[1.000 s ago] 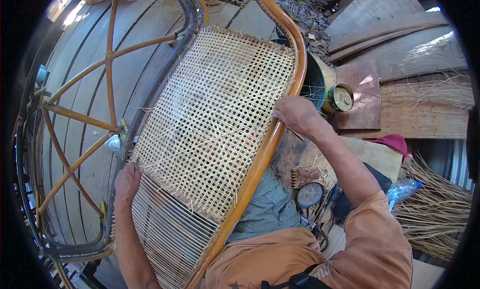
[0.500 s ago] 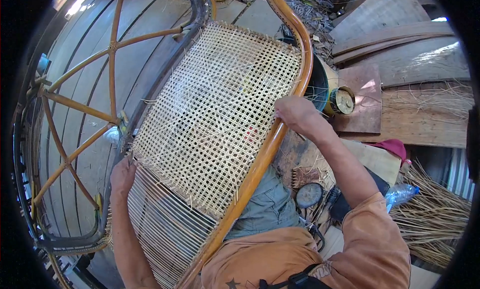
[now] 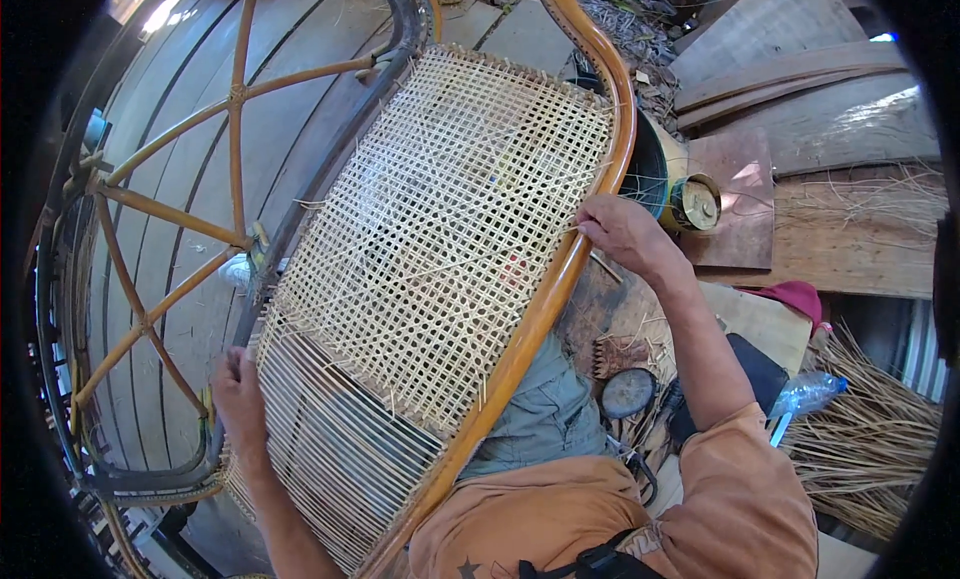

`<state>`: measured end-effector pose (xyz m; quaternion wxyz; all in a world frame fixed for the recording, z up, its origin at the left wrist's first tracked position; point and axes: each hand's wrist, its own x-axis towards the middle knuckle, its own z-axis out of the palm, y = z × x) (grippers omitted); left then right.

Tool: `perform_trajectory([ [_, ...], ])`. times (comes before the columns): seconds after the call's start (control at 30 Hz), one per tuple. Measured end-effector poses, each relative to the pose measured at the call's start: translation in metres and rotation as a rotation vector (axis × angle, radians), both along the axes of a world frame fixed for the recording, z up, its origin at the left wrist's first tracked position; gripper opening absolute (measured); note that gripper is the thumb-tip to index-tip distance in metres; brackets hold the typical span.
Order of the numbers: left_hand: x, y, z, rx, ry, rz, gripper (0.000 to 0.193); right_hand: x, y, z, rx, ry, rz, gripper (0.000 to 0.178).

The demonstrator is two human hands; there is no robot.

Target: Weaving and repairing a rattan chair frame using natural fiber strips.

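A chair frame of glossy bent rattan [image 3: 545,309] lies slantwise over my lap. Open cane weave [image 3: 450,209] fills its upper part, with loose strand ends along the edges. Below it, cane strands [image 3: 350,439] run in one direction only, without cross-weaving. My right hand [image 3: 635,241] is at the right rail, thumb and fingers pinched over the weave's edge, on what seems to be a thin cane strand. My left hand [image 3: 238,394] is curled closed beside the dark left rail [image 3: 262,299], near the weave's lower left corner. What its fingers hold is hidden.
Left of the weave, rattan braces [image 3: 175,217] cross above a slatted wooden floor [image 3: 330,29]. To the right are a yellowish can [image 3: 700,204], a dark bucket [image 3: 645,169], wooden boards [image 3: 860,224], a plastic bottle [image 3: 808,391] and a bundle of cane strips [image 3: 860,449].
My left hand has come off the weave's lower left corner and moved slightly down and left. My right hand stays pinched at the right rail. The whole view has shifted a little.
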<state>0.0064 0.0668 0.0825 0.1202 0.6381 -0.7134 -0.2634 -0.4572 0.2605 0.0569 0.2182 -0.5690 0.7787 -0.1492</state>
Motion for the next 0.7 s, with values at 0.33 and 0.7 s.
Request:
perform_trajectory([
  [0.33, -0.061, 0.152, 0.025, 0.460, 0.199, -0.078, 0.017, 0.010, -0.010, -0.015, 0.034, 0.236, -0.088, 0.013],
  [0.7, -0.033, 0.232, 0.033, 0.864, 0.155, -0.129, 0.019, 0.011, -0.014, -0.014, 0.088, 0.194, -0.148, 0.016],
])
